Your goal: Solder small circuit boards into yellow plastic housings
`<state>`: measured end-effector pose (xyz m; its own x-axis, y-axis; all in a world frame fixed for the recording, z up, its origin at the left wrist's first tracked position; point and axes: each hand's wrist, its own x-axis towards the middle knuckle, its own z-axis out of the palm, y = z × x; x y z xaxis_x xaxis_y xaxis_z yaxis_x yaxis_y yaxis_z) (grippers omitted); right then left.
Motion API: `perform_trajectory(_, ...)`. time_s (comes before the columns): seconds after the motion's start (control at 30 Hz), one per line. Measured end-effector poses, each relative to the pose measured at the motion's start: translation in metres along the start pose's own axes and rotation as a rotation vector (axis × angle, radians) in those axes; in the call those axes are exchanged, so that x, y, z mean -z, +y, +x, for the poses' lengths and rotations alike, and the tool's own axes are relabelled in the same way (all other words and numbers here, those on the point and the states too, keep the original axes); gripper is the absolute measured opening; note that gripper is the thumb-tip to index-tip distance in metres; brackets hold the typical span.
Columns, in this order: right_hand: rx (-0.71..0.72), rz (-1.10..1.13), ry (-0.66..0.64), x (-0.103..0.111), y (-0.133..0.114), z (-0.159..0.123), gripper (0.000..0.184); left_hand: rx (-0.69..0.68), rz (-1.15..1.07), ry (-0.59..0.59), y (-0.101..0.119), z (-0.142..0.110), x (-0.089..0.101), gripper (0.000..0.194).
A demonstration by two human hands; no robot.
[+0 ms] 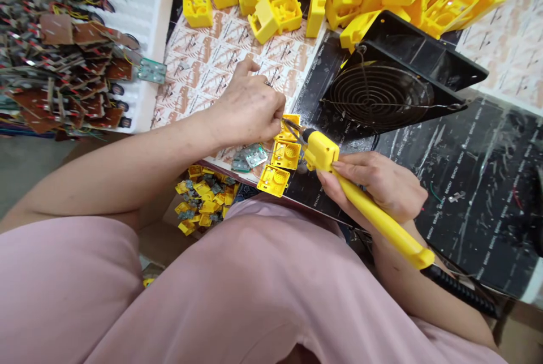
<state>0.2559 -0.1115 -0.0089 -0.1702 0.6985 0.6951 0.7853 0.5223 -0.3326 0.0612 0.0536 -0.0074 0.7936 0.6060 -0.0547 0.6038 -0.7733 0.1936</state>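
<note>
My right hand (pixel 382 183) is wrapped around a yellow soldering gun (pixel 360 200) with a black cord sleeve at its rear. Its dark tip reaches into the farthest of three small open yellow cases (pixel 292 126) at the table edge. Over that same case, my left hand (pixel 254 103) is pinched, with one finger bent outward; whatever it pinches is hidden. Nearer to me lie the middle yellow case (pixel 285 154) and the nearest yellow case (pixel 274 180), insides facing up. Small green circuit boards (pixel 255 155) rest just left of them.
A black fan (pixel 382 95) stands tilted beyond the soldering gun. Yellow housings (pixel 288 12) are heaped at the back. On the left, a white foam tray (pixel 148 24) carries many wired boards (pixel 85 98). Below the table edge sits a pile of yellow parts (pixel 207 194).
</note>
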Motion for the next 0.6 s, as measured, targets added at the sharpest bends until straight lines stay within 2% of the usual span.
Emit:
perform_trajectory(0.2,0.011,0.095,-0.097,0.008,0.006,0.010,0.015,-0.026,-0.023,-0.004,-0.002,0.002,0.000,0.024)
perform_trajectory(0.37,-0.110,0.157,-0.037,0.015,0.009,0.010,0.019,-0.004,0.019,-0.034,0.001,0.002,0.003,0.024)
perform_trajectory(0.6,-0.101,0.135,-0.008,0.011,0.008,0.007,0.020,0.008,-0.038,-0.027,-0.004,0.003,0.001,0.022)
